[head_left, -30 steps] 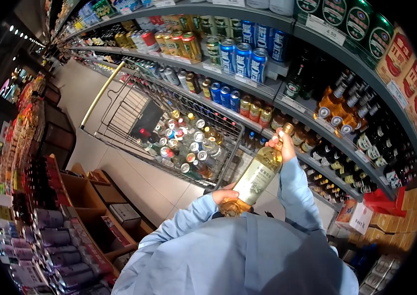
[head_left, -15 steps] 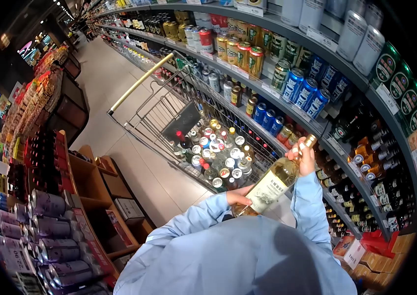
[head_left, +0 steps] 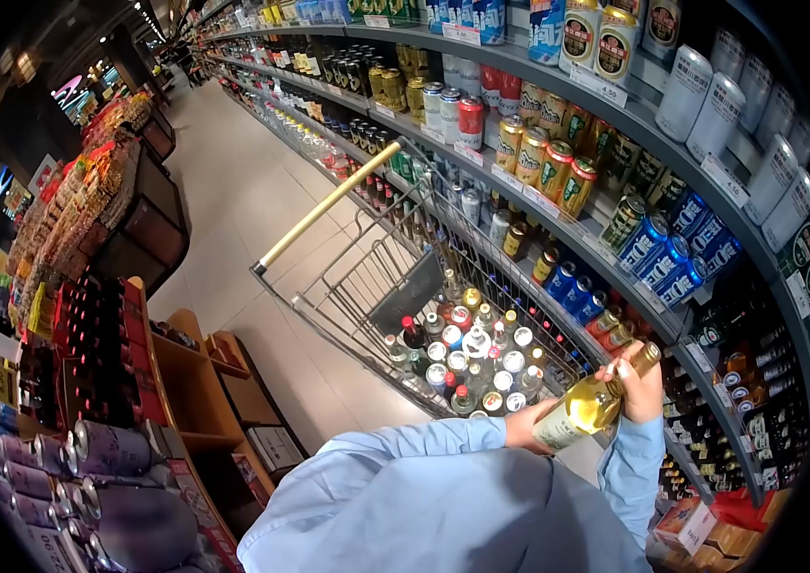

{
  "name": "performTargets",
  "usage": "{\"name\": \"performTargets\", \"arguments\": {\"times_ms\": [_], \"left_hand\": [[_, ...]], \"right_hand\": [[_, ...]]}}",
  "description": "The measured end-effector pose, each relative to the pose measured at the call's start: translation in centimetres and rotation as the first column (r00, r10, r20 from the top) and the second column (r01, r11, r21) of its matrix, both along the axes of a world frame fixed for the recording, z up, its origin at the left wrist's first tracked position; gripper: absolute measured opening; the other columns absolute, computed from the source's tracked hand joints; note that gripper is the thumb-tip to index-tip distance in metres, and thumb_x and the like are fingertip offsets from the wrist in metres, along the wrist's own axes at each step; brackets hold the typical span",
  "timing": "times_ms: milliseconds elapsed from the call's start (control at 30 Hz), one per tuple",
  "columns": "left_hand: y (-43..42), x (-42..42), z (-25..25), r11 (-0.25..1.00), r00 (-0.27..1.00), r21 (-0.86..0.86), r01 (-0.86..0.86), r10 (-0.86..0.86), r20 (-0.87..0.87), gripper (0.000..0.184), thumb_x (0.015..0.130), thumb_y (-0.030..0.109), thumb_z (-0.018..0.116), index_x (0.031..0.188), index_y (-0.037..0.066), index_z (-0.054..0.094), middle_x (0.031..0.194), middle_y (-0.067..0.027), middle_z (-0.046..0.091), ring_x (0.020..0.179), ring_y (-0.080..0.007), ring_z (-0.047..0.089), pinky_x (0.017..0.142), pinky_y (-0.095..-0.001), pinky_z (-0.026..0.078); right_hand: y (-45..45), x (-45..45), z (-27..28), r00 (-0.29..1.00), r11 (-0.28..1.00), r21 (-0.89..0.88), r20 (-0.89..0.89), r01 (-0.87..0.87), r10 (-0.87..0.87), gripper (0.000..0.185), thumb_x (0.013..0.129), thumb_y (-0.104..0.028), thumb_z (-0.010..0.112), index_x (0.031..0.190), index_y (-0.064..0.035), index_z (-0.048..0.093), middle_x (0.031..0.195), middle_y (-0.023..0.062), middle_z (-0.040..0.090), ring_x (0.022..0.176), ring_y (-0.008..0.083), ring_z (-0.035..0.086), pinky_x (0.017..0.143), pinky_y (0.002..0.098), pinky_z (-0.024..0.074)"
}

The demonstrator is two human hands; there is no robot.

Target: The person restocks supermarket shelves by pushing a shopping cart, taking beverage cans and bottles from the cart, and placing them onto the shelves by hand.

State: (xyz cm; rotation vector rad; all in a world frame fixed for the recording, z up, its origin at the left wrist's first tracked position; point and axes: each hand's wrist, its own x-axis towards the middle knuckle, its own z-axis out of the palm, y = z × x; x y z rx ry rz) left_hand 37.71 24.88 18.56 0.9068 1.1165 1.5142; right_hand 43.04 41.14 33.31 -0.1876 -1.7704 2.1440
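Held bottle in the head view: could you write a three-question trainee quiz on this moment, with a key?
1. Which hand grips the neck of the held bottle?
2. True or false: red-topped bottles stand in the cart.
3. The cart's handle is: A red; B pale yellow; C blue.

Key:
1. The right hand; the left hand is lower down.
2. True.
3. B.

Blue cans (head_left: 647,243) on a grey shelf (head_left: 625,271), purple cans (head_left: 111,449) near a wooden rack (head_left: 178,382)
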Motion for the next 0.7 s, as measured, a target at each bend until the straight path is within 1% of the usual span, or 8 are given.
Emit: {"name": "performTargets", "arguments": {"times_ms": [100, 233, 367, 400, 433, 533, 567, 700], "left_hand": [[1.2, -1.5, -2.4, 0.995, 0.993, 0.084, 0.045, -0.035, -0.117, 0.088, 0.06, 0.002, 0.078, 0.13, 0.005, 0.025, 0.126, -0.0083, 0.043, 0.119, -0.0166, 0.039, 0.1, -0.0335, 0.032], [2.9, -1.9, -3.1, 0.982, 0.99, 0.13, 0.141, -0.14, -0.015, 0.091, 0.057, 0.002, 0.079, 0.13, 0.004, 0.023, 0.126, -0.0099, 0.043, 0.119, -0.0178, 0.039, 0.1, -0.0339, 0.031], [4.2, -2.5, -2.8, 0.994, 0.943, -0.009, 0.106, -0.103, -0.317, 0.09, 0.056, 0.01, 0.081, 0.129, 0.003, 0.028, 0.123, -0.0105, 0.045, 0.117, -0.019, 0.041, 0.098, -0.0335, 0.034], [4.7, -2.4, -3.0, 0.994, 0.939, -0.071, 0.081, -0.1, -0.33, 0.089, 0.056, 0.014, 0.081, 0.128, 0.003, 0.031, 0.122, -0.0117, 0.046, 0.116, -0.0208, 0.042, 0.098, -0.0334, 0.034], [5.7, -2.5, -5.8, 0.999, 0.919, 0.033, 0.036, -0.02, -0.393, 0.09, 0.056, 0.015, 0.081, 0.129, 0.003, 0.03, 0.122, -0.0131, 0.046, 0.116, -0.023, 0.043, 0.098, -0.0338, 0.035], [5.3, -3.2, -5.7, 0.988, 0.86, -0.112, -0.102, 0.031, -0.509, 0.094, 0.058, 0.015, 0.08, 0.134, 0.003, 0.025, 0.127, -0.0164, 0.042, 0.117, -0.0244, 0.043, 0.098, -0.0345, 0.035], [6.1, -3.1, -10.2, 0.984, 0.877, -0.081, -0.158, 0.102, -0.469, 0.095, 0.059, 0.016, 0.079, 0.134, 0.004, 0.023, 0.128, -0.0179, 0.041, 0.119, -0.0268, 0.042, 0.099, -0.0346, 0.034], [7.1, -1.8, -9.4, 0.9, 0.84, -0.219, -0.378, 0.234, -0.49, 0.101, 0.061, 0.024, 0.078, 0.137, -0.001, 0.016, 0.13, -0.0239, 0.036, 0.121, -0.0351, 0.037, 0.101, -0.0372, 0.032]], "right_hand": [[-0.4, 0.6, -0.4, 0.992, 0.993, -0.005, 0.043, 0.121, -0.12, 0.015, 0.084, -0.008, 0.053, 0.074, -0.0059, 0.042, 0.063, 0.0064, 0.053, 0.061, 0.016, 0.055, 0.067, 0.0323, 0.0471], [-1.1, 0.9, -0.9, 0.954, 0.955, 0.026, 0.044, 0.295, -0.296, 0.017, 0.084, -0.008, 0.054, 0.072, -0.007, 0.042, 0.058, 0.0052, 0.05, 0.054, 0.0147, 0.051, 0.068, 0.0315, 0.0449], [-0.4, 1.1, -2.3, 0.941, 0.941, 0.07, 0.04, 0.332, -0.335, 0.016, 0.083, -0.006, 0.055, 0.071, -0.0054, 0.044, 0.058, 0.0055, 0.051, 0.053, 0.0134, 0.051, 0.058, 0.0276, 0.0447], [-0.4, 1.0, -2.5, 0.95, 0.946, 0.092, 0.005, 0.31, -0.312, 0.018, 0.082, -0.006, 0.057, 0.069, -0.0048, 0.045, 0.059, 0.0056, 0.052, 0.052, 0.0125, 0.051, 0.053, 0.0254, 0.0434], [0.4, 0.9, -4.1, 0.945, 0.94, 0.112, 0.019, 0.323, -0.327, 0.02, 0.081, -0.007, 0.059, 0.066, -0.0051, 0.045, 0.058, 0.0048, 0.052, 0.052, 0.0112, 0.051, 0.052, 0.0245, 0.0426], [0.9, 0.1, -5.6, 0.951, 0.941, 0.191, 0.078, 0.281, -0.3, 0.02, 0.079, -0.007, 0.063, 0.065, -0.0061, 0.048, 0.06, 0.0012, 0.054, 0.055, 0.0073, 0.051, 0.053, 0.0212, 0.0408], [0.9, -0.1, -6.0, 0.954, 0.941, 0.215, 0.094, 0.26, -0.285, 0.018, 0.078, -0.007, 0.064, 0.066, -0.0055, 0.05, 0.06, 0.0008, 0.055, 0.057, 0.007, 0.051, 0.054, 0.0212, 0.0409], [2.5, -1.4, -10.0, 0.946, 0.912, 0.34, 0.14, 0.231, -0.292, 0.019, 0.076, -0.008, 0.065, 0.066, -0.005, 0.05, 0.061, -0.0015, 0.049, 0.057, 0.0059, 0.043, 0.054, 0.0225, 0.038]]}}
